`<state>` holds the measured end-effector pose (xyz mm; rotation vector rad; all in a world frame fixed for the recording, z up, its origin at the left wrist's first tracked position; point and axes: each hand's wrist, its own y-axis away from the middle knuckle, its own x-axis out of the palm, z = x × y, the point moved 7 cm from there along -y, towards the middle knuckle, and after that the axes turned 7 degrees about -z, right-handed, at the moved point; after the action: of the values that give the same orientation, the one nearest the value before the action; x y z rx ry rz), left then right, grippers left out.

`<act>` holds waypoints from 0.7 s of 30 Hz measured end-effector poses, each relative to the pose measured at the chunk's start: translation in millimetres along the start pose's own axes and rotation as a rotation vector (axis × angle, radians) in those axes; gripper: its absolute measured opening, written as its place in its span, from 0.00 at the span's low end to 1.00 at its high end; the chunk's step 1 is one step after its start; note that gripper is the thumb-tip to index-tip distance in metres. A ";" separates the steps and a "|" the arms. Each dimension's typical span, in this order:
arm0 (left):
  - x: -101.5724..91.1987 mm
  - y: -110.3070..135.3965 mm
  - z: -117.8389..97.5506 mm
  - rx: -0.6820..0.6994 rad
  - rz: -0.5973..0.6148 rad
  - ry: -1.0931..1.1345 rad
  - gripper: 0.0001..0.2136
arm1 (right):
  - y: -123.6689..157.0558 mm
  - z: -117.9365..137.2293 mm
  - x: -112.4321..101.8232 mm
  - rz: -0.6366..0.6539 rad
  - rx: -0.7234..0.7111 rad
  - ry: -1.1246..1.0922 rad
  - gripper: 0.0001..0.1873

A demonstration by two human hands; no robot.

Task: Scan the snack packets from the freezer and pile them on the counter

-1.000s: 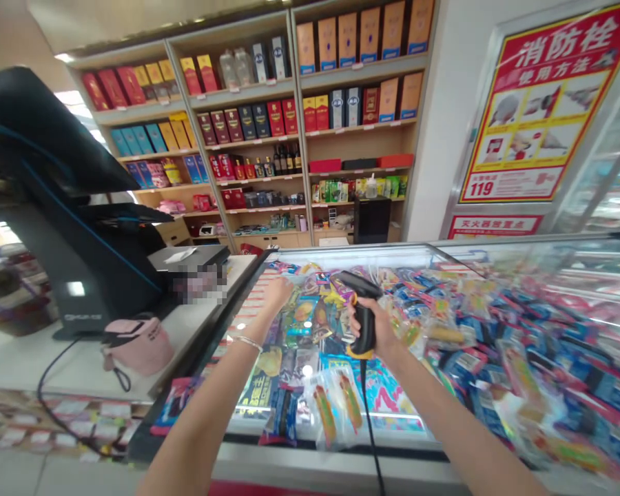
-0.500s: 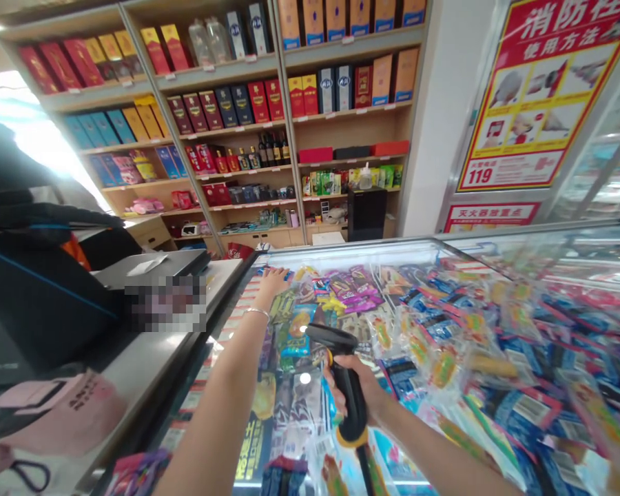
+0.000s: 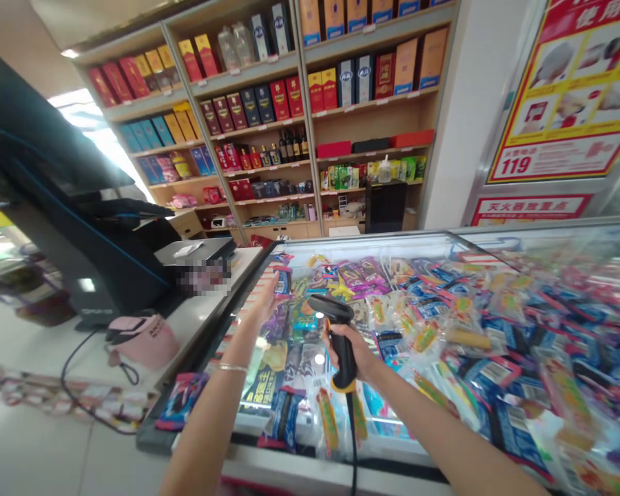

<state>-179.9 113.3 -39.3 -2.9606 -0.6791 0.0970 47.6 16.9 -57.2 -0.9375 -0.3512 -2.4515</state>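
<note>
My right hand (image 3: 348, 350) is wrapped round the grip of a black and yellow barcode scanner (image 3: 331, 308), its head pointing left and its cable hanging down. My left hand (image 3: 264, 303), slightly blurred and seen edge-on, is over the left side of the glass-topped freezer (image 3: 222, 358). A small blue ice cream packet (image 3: 284, 280) is at its fingers and looks gripped, though the thumb is hard to make out. Purple ice cream packets (image 3: 362, 273) lie beyond the scanner. Hot-dog-like packs in clear wrap (image 3: 424, 336) lie to its right.
On the left counter (image 3: 199, 313) stand a black checkout terminal (image 3: 108, 255) and a pink bag (image 3: 147, 339). A blue-and-red packet (image 3: 182, 399) lies on the freezer's near left corner. Shelves of boxed bottles (image 3: 258, 103) line the back wall.
My left hand has drawn back toward me, a blue packet now at its fingers. The scanner has risen slightly in view. The whole view has shifted, showing more floor and counter at left.
</note>
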 end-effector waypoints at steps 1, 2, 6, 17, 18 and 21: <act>0.9 12.9 -1.0 -0.051 0.026 0.102 0.27 | 2.2 1.5 1.5 0.007 -0.003 0.001 0.13; 1.9 24.3 -2.4 -0.084 0.040 0.172 0.30 | 4.1 2.8 2.8 0.012 -0.006 0.002 0.13; 0.4 48.6 -5.5 -0.095 -0.062 0.283 0.31 | 10.1 1.9 8.9 0.032 -0.013 0.036 0.13; 12.3 54.7 2.6 -0.010 0.003 0.507 0.22 | 15.1 -16.5 17.5 0.193 0.128 -0.148 0.13; 13.0 54.7 3.7 -0.019 0.012 0.577 0.19 | 13.6 -15.2 16.6 0.211 0.127 -0.185 0.12; 18.2 54.8 7.2 -0.074 0.056 0.781 0.13 | 9.2 -11.0 13.7 0.259 0.111 -0.262 0.11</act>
<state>-140.6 72.8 -53.4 -2.7216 -0.4771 -1.0292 37.5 0.0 -55.4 -1.1796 -0.4218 -2.0594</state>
